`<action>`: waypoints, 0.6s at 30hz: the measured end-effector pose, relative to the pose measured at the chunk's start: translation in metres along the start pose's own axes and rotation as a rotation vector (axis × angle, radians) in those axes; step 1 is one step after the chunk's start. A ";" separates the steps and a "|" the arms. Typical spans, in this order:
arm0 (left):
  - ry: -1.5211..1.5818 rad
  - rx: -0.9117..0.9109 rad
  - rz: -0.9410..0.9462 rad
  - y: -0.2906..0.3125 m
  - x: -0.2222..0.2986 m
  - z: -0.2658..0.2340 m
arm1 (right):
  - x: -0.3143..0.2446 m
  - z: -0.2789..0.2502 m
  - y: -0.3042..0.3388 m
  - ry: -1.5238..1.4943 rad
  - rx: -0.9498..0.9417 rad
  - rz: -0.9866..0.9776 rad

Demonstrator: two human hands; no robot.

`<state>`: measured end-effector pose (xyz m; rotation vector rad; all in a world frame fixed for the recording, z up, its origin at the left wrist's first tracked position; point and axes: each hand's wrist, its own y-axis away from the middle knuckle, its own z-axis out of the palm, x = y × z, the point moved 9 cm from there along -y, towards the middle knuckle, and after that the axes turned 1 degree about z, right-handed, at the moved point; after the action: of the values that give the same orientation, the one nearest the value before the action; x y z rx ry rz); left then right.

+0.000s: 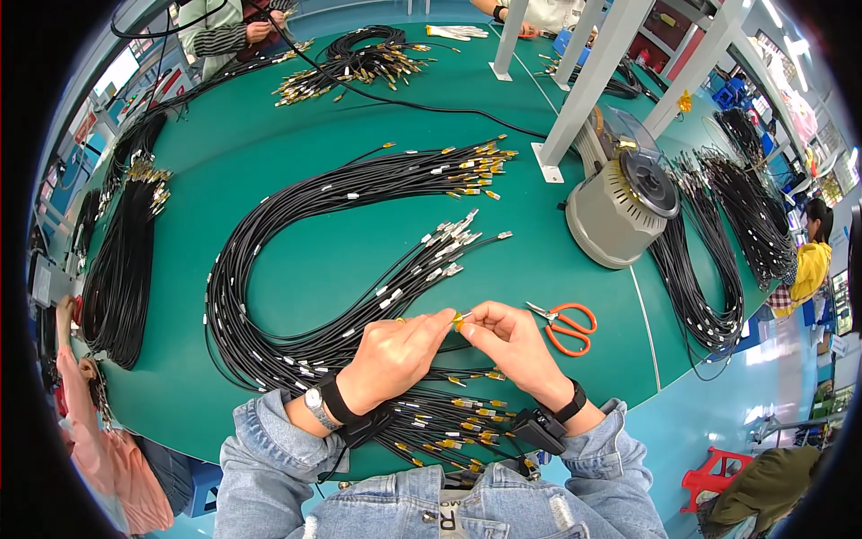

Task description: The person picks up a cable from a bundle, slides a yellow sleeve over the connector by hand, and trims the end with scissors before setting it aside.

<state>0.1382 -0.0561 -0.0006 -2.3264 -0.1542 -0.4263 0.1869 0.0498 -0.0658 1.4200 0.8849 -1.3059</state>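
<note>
My left hand (393, 357) and my right hand (514, 343) meet over the near part of the green table (503, 269). Fingertips of both pinch one cable end (460, 321) that shows a bit of yellow; most of it is hidden by the fingers. Under and left of my hands lies a big curved bundle of black cables (235, 260) with white tags and yellow or silver ends. More cable ends (449, 422) fan out in front of my body, below my wrists. Scissors with orange handles (569, 325) lie just right of my right hand.
A grey round machine (620, 211) stands at the right beside white metal posts (575, 103). Other black cable bundles lie at the far left (126, 260), back (359, 63) and right (709, 296). White gloves (456, 32) rest at the back. Several people work around the table.
</note>
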 end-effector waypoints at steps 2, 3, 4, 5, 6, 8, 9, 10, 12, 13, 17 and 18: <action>0.012 0.016 -0.009 -0.001 0.000 -0.002 | -0.001 0.000 0.000 -0.019 0.004 0.001; 0.018 0.024 -0.014 -0.002 0.000 -0.002 | -0.001 0.001 0.001 -0.077 -0.002 0.017; 0.017 0.024 -0.014 -0.002 0.001 -0.003 | -0.002 0.002 0.002 -0.135 -0.008 0.034; 0.017 0.029 -0.025 -0.002 0.000 -0.003 | -0.001 0.003 0.002 -0.194 -0.014 0.050; 0.016 0.033 -0.037 -0.002 -0.001 -0.004 | -0.001 0.003 0.002 -0.194 -0.015 0.049; 0.016 0.039 -0.048 -0.002 -0.001 -0.005 | -0.001 0.004 0.002 -0.220 -0.023 0.046; 0.012 0.046 -0.045 -0.002 -0.001 -0.005 | -0.001 0.005 0.002 -0.233 -0.027 0.044; 0.008 0.054 -0.041 -0.002 -0.001 -0.005 | -0.001 0.006 0.002 -0.233 -0.028 0.045; 0.004 0.060 -0.038 -0.001 -0.001 -0.006 | -0.003 0.008 0.002 -0.216 -0.019 0.053; -0.008 0.033 -0.040 0.000 -0.001 -0.004 | -0.002 0.009 0.003 -0.208 -0.014 0.058; -0.033 -0.018 -0.042 0.000 -0.001 -0.002 | -0.001 0.006 0.002 -0.203 -0.019 0.036; -0.034 -0.015 -0.039 -0.001 0.000 -0.003 | 0.000 0.006 0.002 -0.203 -0.019 0.036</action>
<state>0.1370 -0.0573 0.0014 -2.3492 -0.2142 -0.4094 0.1876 0.0436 -0.0650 1.2571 0.7308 -1.3832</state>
